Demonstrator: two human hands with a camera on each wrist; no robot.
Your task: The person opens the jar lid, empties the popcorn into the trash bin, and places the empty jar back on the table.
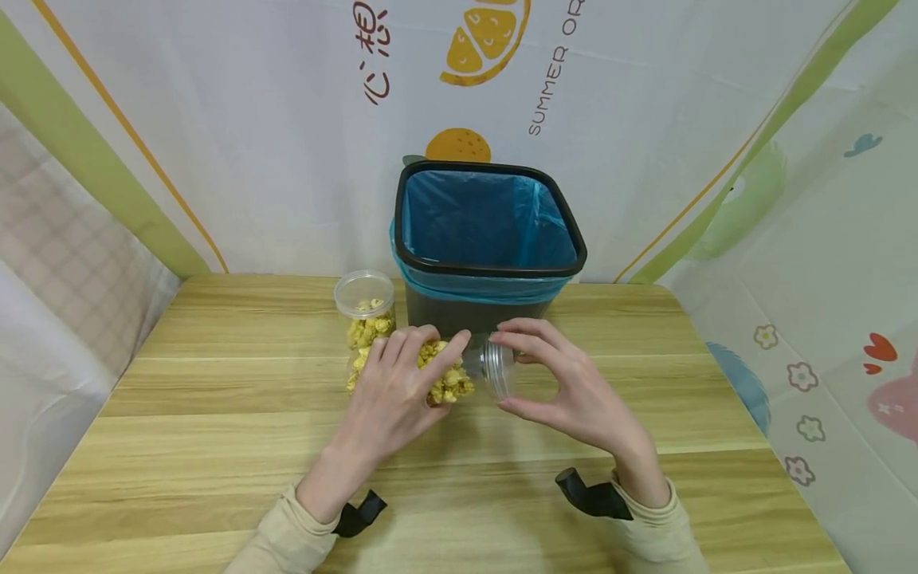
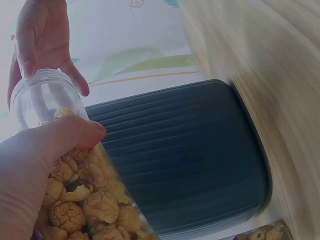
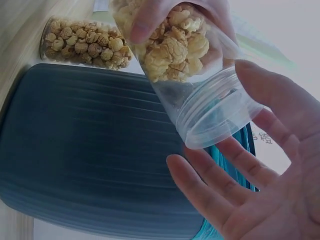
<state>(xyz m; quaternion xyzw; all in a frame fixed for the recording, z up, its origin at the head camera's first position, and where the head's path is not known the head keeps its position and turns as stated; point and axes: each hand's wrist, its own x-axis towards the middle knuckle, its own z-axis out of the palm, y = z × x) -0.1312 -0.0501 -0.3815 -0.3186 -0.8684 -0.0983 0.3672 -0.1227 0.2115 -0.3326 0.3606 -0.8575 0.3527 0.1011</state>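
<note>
My left hand (image 1: 394, 391) grips a clear plastic jar of popcorn (image 3: 175, 50), lying on its side with its lidded end toward the right. The left thumb crosses the jar wall in the left wrist view, and popcorn fills most of it. At that end, my right hand (image 1: 574, 379) spreads around the clear screw lid (image 3: 215, 117). Its thumb is right at the lid's edge, while the other fingers reach out loosely beside it. A second popcorn jar (image 1: 366, 307) stands upright with a clear lid, just behind the left hand.
A dark bin (image 1: 473, 307) lined with a blue bag (image 1: 476, 215) stands directly behind the hands, at the back of the wooden table (image 1: 237, 454). Printed cloth (image 1: 287, 119) hangs behind and at both sides. Black straps (image 1: 595, 494) sit on the wrists.
</note>
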